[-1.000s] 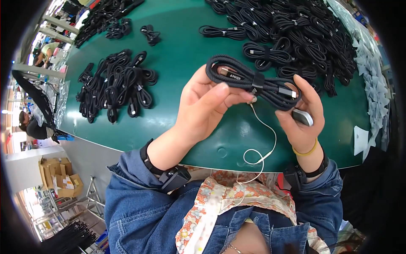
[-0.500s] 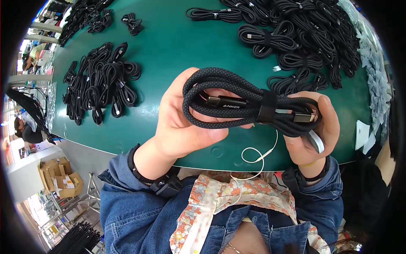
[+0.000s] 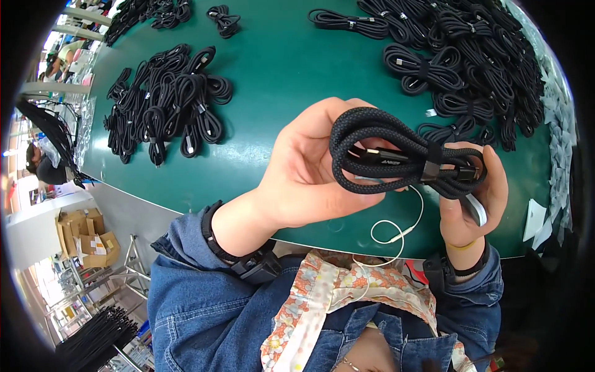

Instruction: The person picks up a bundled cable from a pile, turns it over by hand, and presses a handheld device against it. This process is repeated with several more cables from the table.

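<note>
Coiled black cable (image 3: pixel 396 155) held up above the green table (image 3: pixel 279 68) — left hand (image 3: pixel 310 173) cupping the loops, right hand (image 3: pixel 474 198) pinching the strapped end, keeping coils together.

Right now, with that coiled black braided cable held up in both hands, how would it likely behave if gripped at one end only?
The coiled cable would probably sag but stay bundled, since a strap wraps its right end. Its braided sheath looks textured, so it is unlikely to slip from the left hand or right hand. It seems light: the fingers hold it loosely.
</note>
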`<state>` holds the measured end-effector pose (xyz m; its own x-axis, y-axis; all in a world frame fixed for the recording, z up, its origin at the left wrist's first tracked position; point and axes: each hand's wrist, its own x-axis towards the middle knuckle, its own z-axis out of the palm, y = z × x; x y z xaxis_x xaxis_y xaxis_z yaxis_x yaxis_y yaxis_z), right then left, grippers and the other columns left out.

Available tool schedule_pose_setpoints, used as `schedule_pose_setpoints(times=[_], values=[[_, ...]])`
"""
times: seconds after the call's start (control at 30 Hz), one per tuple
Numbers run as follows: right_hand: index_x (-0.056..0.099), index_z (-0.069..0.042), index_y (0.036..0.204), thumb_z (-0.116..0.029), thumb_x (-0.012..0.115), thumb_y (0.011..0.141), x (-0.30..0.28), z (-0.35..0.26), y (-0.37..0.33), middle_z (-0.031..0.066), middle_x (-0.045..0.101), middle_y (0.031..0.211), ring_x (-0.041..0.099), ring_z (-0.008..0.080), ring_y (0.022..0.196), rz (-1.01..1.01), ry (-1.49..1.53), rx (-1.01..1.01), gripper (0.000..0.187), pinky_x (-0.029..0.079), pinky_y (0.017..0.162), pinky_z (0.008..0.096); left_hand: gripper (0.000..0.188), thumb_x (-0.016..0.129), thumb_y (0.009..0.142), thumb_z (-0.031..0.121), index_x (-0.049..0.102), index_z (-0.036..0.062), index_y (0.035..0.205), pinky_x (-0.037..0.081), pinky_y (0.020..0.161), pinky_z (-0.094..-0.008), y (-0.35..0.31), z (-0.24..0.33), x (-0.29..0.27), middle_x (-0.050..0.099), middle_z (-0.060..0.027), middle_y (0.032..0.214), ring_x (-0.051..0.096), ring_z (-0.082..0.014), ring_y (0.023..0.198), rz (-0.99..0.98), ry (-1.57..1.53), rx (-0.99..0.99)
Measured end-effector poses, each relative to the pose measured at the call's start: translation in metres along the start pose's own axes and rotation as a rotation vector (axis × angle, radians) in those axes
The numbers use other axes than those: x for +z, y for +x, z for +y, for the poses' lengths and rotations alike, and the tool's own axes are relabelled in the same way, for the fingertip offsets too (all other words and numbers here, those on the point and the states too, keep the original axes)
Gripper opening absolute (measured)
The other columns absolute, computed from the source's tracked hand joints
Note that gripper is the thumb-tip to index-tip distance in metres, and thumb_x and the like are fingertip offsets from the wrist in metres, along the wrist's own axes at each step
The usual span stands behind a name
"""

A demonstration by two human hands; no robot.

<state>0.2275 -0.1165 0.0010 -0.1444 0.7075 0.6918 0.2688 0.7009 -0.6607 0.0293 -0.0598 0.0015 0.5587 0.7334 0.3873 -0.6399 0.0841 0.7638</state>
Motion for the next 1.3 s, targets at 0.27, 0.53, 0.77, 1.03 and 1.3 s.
schedule_pose_setpoints(times=[0.27,0.53,0.77,1.03,1.3], values=[[0.033,0.011,0.114,0.002,0.061,0.064,0.002,-0.005,-0.008,0.0218,0.049,0.101,0.054,0.0224,0.087,0.055,0.031,0.151,0.059,0.044,0.076,0.0269,0.04,0.058,0.061,-0.013,0.042,-0.0008,0.096,0.042,0.08,-0.0273,-0.002,0.005,0.002,0.047,-0.0115,0.098,0.05,-0.017,0.092,0.007,-0.105,-0.046],[0.045,0.01,0.096,-0.026,0.05,0.079,-0.007,-0.001,-0.007,0.0164,0.055,0.078,0.055,0.0146,0.065,0.092,0.499,0.537,0.04,0.043,0.058,0.0191,0.042,0.06,0.062,-0.006,0.039,-0.0013,0.099,0.05,0.061,-0.034,0.003,0.007,0.02,0.052,-0.0181,0.086,0.059,-0.0255,0.068,0.309,-0.129,-0.141],[0.044,0.001,0.076,-0.045,0.027,0.086,-0.002,-0.003,-0.001,0.0046,0.043,0.041,0.042,0.0106,0.039,0.09,0.565,0.765,0.05,0.036,0.043,0.0217,0.05,0.062,0.063,-0.011,0.039,-0.0029,0.106,0.044,0.08,-0.0268,-0.003,0.006,0.011,0.051,-0.0104,0.1,0.053,-0.0157,0.091,0.144,0.138,-0.212],[0.048,0.005,0.076,-0.044,0.037,0.084,-0.004,-0.003,-0.002,0.0106,0.052,0.052,0.046,0.0104,0.041,0.08,0.648,0.726,0.051,0.035,0.039,0.0179,0.05,0.064,0.062,-0.01,0.04,-0.0027,0.106,0.043,0.081,-0.0274,-0.003,0.006,0.011,0.051,-0.0094,0.098,0.052,-0.0152,0.092,0.16,0.148,-0.218],[0.05,0.005,0.073,-0.043,0.031,0.086,-0.002,-0.004,0.003,0.0104,0.052,0.051,0.046,0.0105,0.04,0.062,0.652,0.846,0.054,0.035,0.04,0.0179,0.047,0.064,0.062,-0.01,0.04,-0.0024,0.101,0.044,0.08,-0.0271,-0.002,0.007,0.013,0.052,-0.0093,0.096,0.053,-0.0149,0.091,0.169,0.171,-0.186]])
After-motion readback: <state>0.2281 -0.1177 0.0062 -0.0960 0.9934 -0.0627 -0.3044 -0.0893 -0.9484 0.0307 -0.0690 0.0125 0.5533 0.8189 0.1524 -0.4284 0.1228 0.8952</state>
